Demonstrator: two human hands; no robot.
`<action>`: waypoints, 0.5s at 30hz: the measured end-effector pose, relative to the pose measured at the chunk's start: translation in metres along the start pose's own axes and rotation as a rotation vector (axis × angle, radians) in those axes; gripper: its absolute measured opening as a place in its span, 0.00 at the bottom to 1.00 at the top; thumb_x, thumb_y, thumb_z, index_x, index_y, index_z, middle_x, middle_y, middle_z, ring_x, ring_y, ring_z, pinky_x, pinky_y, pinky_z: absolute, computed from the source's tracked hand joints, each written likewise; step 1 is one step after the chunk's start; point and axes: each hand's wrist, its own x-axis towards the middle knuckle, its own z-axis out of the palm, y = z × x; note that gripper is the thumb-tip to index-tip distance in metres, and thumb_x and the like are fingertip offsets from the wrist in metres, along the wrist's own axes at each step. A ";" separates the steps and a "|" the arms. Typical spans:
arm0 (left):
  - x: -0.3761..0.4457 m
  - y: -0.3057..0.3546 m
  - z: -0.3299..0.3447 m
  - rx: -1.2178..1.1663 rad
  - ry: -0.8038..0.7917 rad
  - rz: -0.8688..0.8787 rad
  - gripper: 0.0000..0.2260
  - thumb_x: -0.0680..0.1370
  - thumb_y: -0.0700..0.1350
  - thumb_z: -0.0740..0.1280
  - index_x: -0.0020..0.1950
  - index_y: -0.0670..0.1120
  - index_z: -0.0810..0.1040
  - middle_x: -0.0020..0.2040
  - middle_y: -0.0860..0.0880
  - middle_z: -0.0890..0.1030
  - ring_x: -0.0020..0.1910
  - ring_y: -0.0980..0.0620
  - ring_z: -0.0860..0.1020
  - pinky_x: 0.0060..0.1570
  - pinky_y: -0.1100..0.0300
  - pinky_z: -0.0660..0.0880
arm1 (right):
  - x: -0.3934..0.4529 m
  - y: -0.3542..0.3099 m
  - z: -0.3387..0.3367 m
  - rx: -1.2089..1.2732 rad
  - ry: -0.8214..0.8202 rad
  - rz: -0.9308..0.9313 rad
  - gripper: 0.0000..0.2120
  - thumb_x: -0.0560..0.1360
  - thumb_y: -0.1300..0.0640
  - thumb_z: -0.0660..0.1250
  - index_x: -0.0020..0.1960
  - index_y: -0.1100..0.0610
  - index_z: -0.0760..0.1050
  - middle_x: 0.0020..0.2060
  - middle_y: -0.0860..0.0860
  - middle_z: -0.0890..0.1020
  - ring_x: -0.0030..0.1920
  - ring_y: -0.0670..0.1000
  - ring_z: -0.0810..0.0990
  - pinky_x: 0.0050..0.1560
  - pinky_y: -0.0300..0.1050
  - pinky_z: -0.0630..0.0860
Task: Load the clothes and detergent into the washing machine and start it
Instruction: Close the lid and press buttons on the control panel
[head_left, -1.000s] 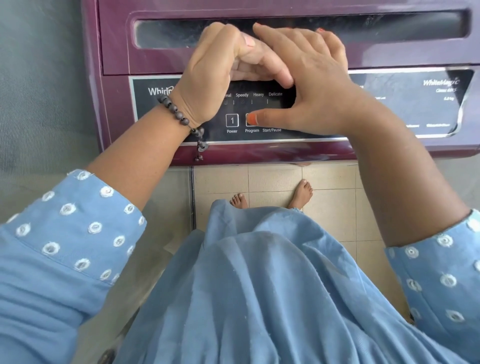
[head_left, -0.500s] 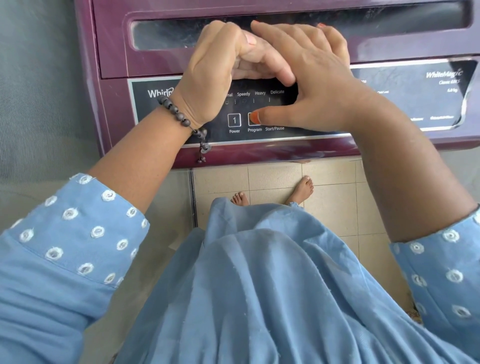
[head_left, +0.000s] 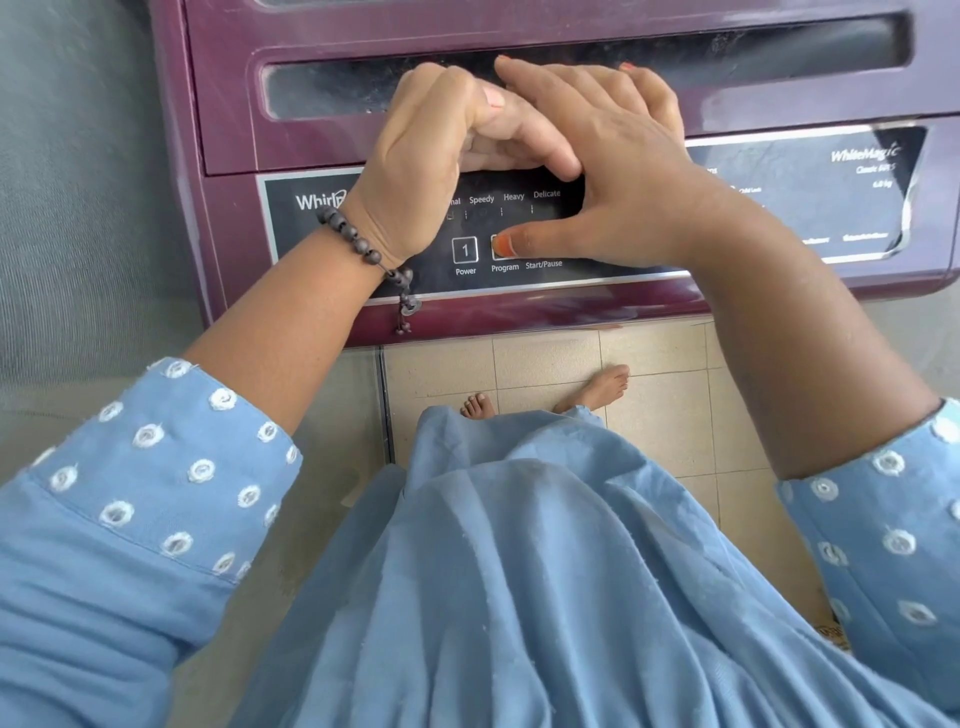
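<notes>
At the far left, a grey wall runs down beside the washing machine, whose maroon top fills the upper part of your view and is cut off at the top and right edges. Your left sleeve, blue with white embroidered rings, reaches to mid-forearm, and a dark bead bracelet circles the wrist, its tassel hanging over the machine's front lip. Your left hand lies on the seam between the closed lid and the control panel, fingers curled toward your right hand; their tips are hidden under it, so you cannot tell whether they grip anything. The wrist covers the end of the brand name and the first program label (only "mal" shows), while Speedy, Heavy and Delicate read clearly. Below them the Power button is in plain view. Your right hand is spread flat, fingers stretched across the lid's recessed handle and over the left hand, and its thumb reaches left so the orange-painted tip presses the Program button, mostly covering it. The Start/Pause button is hidden beneath that thumb; only its caption shows. Farther right the panel's small print is too blurred to read. Lower down, bare toes stand on beige floor tiles, half hidden by your blue dress.
</notes>
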 end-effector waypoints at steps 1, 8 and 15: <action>0.000 0.000 0.000 -0.003 0.002 0.000 0.23 0.71 0.50 0.52 0.48 0.42 0.84 0.46 0.44 0.86 0.52 0.47 0.83 0.55 0.57 0.77 | 0.000 0.000 0.000 -0.001 0.001 0.000 0.52 0.62 0.31 0.66 0.79 0.47 0.52 0.74 0.45 0.64 0.76 0.53 0.57 0.74 0.52 0.41; 0.000 -0.001 -0.001 0.012 -0.004 0.012 0.23 0.72 0.49 0.51 0.48 0.44 0.84 0.46 0.47 0.86 0.53 0.48 0.82 0.55 0.58 0.77 | 0.000 0.000 0.000 0.002 0.005 -0.002 0.52 0.62 0.32 0.67 0.79 0.47 0.52 0.74 0.46 0.64 0.76 0.52 0.57 0.74 0.52 0.41; 0.000 -0.002 0.000 -0.001 -0.003 0.017 0.23 0.73 0.48 0.50 0.50 0.43 0.84 0.47 0.43 0.85 0.53 0.48 0.82 0.55 0.58 0.76 | 0.002 0.001 0.001 -0.023 -0.002 -0.013 0.52 0.62 0.31 0.66 0.79 0.47 0.52 0.74 0.45 0.64 0.76 0.52 0.57 0.74 0.54 0.43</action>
